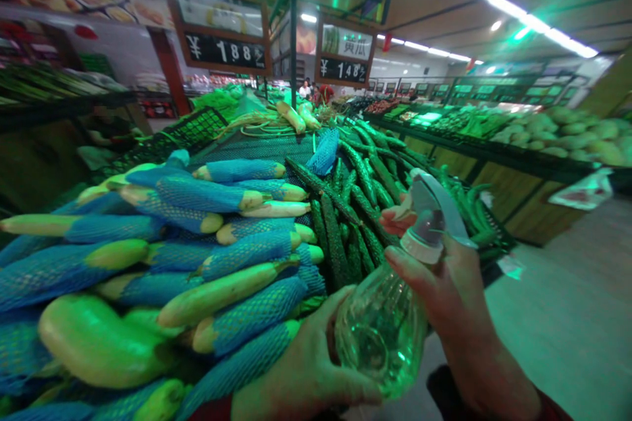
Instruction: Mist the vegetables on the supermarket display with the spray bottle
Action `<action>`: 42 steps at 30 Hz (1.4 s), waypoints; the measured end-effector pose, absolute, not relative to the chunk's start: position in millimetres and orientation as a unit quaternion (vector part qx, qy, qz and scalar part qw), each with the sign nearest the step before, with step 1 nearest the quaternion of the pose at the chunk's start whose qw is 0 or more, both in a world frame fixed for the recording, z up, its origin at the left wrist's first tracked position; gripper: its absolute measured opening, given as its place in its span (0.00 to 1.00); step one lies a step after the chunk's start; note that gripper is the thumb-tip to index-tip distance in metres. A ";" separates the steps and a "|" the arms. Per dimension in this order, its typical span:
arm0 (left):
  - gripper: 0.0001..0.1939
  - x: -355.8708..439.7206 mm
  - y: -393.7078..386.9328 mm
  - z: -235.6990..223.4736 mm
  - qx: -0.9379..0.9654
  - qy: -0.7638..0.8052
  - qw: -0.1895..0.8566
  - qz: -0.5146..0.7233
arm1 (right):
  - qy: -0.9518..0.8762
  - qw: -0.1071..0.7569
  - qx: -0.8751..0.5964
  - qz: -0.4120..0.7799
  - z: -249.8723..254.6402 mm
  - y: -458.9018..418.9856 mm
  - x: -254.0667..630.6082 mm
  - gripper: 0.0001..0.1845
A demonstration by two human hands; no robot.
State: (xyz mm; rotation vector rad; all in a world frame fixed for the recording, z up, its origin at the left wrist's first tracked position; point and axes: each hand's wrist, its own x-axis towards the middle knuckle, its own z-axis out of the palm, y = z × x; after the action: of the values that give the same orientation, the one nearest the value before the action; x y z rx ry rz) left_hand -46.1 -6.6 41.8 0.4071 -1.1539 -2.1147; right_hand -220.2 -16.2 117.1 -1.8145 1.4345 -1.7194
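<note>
I hold a clear green spray bottle point(380, 332) in front of a produce display. My left hand point(301, 375) cups the bottle's round body from the left and below. My right hand point(444, 289) wraps round the neck under the white-grey spray head point(429, 217), with a finger on the trigger. The nozzle faces a pile of dark green cucumbers point(355, 210). To the left lie several long white-green radishes in blue foam netting point(222, 250).
Black mesh crates point(192, 131) edge the display. Price boards point(224, 51) hang overhead. A second shelf of pale round vegetables point(557, 134) runs along the right, across a grey floor aisle point(567, 315). People stand far back near the middle.
</note>
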 end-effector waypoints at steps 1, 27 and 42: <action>0.45 -46.2 -5.8 42.5 0.162 -0.451 0.340 -0.809 | 0.491 0.110 -0.621 -0.601 116.4 -14.0 -220.9 0.18; 0.48 22.7 41.2 24.3 0.083 -0.412 0.412 -0.809 | 0.397 0.234 -0.757 -0.463 134.9 -3.0 -110.0 0.29; 0.42 3.5 40.4 17.3 0.103 -0.426 0.353 -0.827 | 0.455 0.234 -0.717 -0.473 119.9 11.8 -137.9 0.38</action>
State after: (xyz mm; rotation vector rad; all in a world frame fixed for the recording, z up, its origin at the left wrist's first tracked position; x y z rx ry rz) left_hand 3.5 40.4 17.3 0.2653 -1.1021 -2.1386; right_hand -137.9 11.8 119.9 -1.9686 1.2494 -1.2982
